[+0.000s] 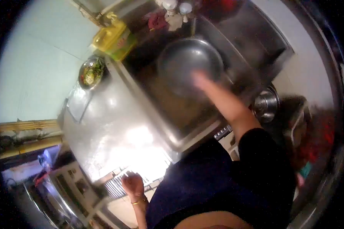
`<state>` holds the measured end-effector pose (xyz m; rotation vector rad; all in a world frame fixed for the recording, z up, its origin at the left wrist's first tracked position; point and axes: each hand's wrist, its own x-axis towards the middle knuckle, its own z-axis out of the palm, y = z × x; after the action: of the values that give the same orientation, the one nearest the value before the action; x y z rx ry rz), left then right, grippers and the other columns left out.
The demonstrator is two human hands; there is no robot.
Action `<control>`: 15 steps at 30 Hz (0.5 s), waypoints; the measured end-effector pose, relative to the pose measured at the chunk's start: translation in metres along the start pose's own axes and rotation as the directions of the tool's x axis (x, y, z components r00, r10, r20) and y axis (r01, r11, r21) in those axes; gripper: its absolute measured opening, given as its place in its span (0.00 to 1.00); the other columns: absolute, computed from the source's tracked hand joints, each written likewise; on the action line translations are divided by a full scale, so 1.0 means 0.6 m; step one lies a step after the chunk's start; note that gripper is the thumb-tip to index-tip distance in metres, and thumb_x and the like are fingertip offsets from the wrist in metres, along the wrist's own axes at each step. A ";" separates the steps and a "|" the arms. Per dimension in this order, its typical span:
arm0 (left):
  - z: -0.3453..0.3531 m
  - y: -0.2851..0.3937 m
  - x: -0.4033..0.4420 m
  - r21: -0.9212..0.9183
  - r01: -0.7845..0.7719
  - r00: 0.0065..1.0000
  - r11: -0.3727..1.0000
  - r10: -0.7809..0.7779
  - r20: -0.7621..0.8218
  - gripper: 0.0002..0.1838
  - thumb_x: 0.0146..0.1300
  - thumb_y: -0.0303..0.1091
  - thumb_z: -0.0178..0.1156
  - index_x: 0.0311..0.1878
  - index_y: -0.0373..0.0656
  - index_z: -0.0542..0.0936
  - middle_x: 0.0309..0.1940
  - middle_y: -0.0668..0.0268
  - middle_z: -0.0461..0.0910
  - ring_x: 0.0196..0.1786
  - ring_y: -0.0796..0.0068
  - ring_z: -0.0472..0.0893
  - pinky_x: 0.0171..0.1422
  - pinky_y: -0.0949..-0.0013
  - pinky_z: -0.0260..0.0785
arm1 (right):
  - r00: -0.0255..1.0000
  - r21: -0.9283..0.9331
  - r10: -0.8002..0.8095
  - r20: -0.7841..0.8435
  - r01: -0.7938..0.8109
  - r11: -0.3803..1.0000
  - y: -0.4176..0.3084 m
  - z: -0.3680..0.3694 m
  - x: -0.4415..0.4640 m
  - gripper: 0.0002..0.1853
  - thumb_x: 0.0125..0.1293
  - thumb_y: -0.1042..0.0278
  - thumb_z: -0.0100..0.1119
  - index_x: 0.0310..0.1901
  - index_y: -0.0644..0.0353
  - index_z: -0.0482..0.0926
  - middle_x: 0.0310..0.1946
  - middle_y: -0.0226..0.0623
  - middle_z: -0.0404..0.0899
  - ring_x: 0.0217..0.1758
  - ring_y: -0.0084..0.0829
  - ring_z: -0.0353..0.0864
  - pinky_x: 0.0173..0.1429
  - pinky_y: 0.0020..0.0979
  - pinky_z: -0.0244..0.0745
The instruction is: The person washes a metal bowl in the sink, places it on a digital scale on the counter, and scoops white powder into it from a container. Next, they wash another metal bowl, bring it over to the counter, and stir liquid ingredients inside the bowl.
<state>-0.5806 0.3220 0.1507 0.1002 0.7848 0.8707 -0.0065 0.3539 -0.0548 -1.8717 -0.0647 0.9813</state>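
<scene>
A round dark metal pan [176, 65] sits in the steel sink basin [179, 141]. My right hand [199, 79] reaches over the near right part of the pan, and motion smears its fingers. Whether it touches the pan or grips anything, I cannot tell. My left hand [133, 185], with a gold-coloured bracelet at the wrist, is by the front edge of the steel counter [107, 133]. Its fingers are loosely bent and somewhat apart, with nothing visible in them.
A yellow-green jug [116, 40] stands beyond the basin's left corner. Near the wall is a bowl of chopped food [91, 74]. Another steel bowl [266, 104] lies to the right of my forearm. Cloths [156, 21] and small white items [185, 8] are behind the sink.
</scene>
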 end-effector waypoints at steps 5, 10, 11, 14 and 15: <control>0.082 -0.141 -0.008 0.039 -0.236 0.915 0.971 0.235 -0.327 0.12 0.67 0.38 0.51 0.31 0.47 0.81 0.37 0.67 0.84 0.40 0.73 0.81 0.47 0.68 0.71 | 0.958 -0.873 -0.184 0.221 0.278 0.400 0.061 0.018 0.118 0.25 0.58 0.57 0.57 0.57 0.56 0.75 0.46 0.47 0.81 0.49 0.47 0.81 0.53 0.39 0.76; 0.199 -0.239 0.035 0.111 -0.061 0.967 0.992 0.087 -0.239 0.18 0.71 0.45 0.49 0.26 0.49 0.75 0.31 0.67 0.79 0.35 0.73 0.73 0.49 0.65 0.65 | 0.810 -0.868 -0.343 0.475 0.495 -0.035 0.119 0.019 0.174 0.41 0.56 0.36 0.54 0.70 0.40 0.58 0.73 0.36 0.52 0.73 0.45 0.55 0.70 0.64 0.45; 0.262 -0.266 0.058 0.266 -0.098 0.886 0.959 0.206 -0.416 0.20 0.72 0.52 0.43 0.35 0.48 0.76 0.37 0.69 0.78 0.38 0.74 0.71 0.51 0.64 0.61 | 0.797 -0.845 -0.289 0.531 0.523 -0.111 0.096 0.012 0.175 0.42 0.55 0.33 0.53 0.71 0.37 0.56 0.74 0.33 0.48 0.75 0.45 0.51 0.70 0.67 0.41; 0.262 -0.290 0.109 0.283 -0.109 0.955 0.953 0.180 -0.237 0.15 0.73 0.46 0.44 0.44 0.48 0.75 0.45 0.66 0.75 0.50 0.69 0.70 0.62 0.58 0.57 | 0.720 -0.769 -0.272 0.638 0.615 -0.176 0.011 -0.015 0.155 0.43 0.54 0.32 0.53 0.71 0.37 0.56 0.74 0.33 0.49 0.75 0.45 0.50 0.70 0.68 0.39; 0.258 -0.301 0.135 0.364 -0.080 0.966 0.928 0.163 -0.202 0.13 0.72 0.44 0.45 0.44 0.47 0.75 0.45 0.66 0.75 0.50 0.68 0.70 0.63 0.57 0.57 | 0.689 -0.746 -0.294 0.663 0.643 -0.175 -0.007 -0.024 0.149 0.43 0.54 0.32 0.54 0.71 0.37 0.57 0.73 0.34 0.51 0.75 0.45 0.51 0.70 0.68 0.40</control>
<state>-0.3304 0.2964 0.1465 0.3753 1.1594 0.8603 0.0644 0.3847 -0.1022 -2.4566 -2.0880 0.5028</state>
